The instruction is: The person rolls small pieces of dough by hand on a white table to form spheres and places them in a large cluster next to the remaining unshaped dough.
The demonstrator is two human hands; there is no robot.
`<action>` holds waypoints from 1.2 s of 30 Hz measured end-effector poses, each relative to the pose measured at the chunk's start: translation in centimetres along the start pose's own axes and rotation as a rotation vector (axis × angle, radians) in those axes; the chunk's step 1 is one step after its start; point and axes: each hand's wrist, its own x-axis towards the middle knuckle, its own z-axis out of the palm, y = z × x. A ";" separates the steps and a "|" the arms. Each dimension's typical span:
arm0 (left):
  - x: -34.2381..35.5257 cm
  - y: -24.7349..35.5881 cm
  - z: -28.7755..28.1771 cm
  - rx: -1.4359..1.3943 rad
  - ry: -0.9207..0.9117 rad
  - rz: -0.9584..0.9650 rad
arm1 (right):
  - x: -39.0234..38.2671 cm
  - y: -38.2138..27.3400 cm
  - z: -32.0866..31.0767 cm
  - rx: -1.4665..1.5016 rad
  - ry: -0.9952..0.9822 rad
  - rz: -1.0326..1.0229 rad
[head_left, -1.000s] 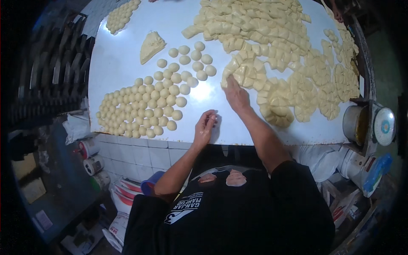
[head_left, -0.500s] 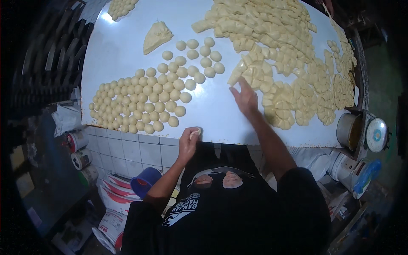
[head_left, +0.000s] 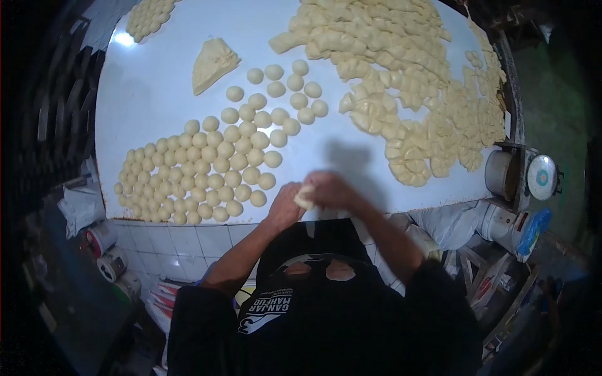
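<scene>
At the front edge of the white table [head_left: 144, 88], my left hand [head_left: 287, 203] and my right hand [head_left: 326, 191] meet, both closed on a small pale piece of dough [head_left: 304, 200]. To their left lie rows of round dough balls [head_left: 226, 149]. A loose wedge of dough [head_left: 213, 66] rests farther back. Beyond my right hand, at the right half of the table, spreads a large mass of cut, glossy dough pieces [head_left: 407, 156].
A metal pot [head_left: 500, 175] and a round scale [head_left: 540, 177] stand at the table's right edge. Buckets [head_left: 111, 263] and white sacks [head_left: 448, 225] are below the table on either side. Another cluster of balls [head_left: 149, 19] lies at the back left.
My right hand has pulled back from the cut dough toward the front edge and joined my left hand, now gripping the small piece with it.
</scene>
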 end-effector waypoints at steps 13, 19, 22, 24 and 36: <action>1.4 2.1 4.6 0.080 -0.168 0.052 | -8.0 8.2 6.5 -0.730 0.740 0.072; 9.6 1.7 3.0 0.236 0.115 0.067 | -5.8 7.1 -3.3 -0.747 0.747 -0.082; 4.7 6.0 6.8 0.113 0.000 -0.028 | -5.5 8.1 2.4 -0.794 0.729 0.006; 0.5 3.0 4.7 -0.053 -0.044 0.199 | -11.5 7.5 1.7 -0.660 0.560 -0.206; 0.9 2.4 3.1 0.143 0.040 0.017 | -13.4 11.7 -2.7 -0.718 0.369 -0.367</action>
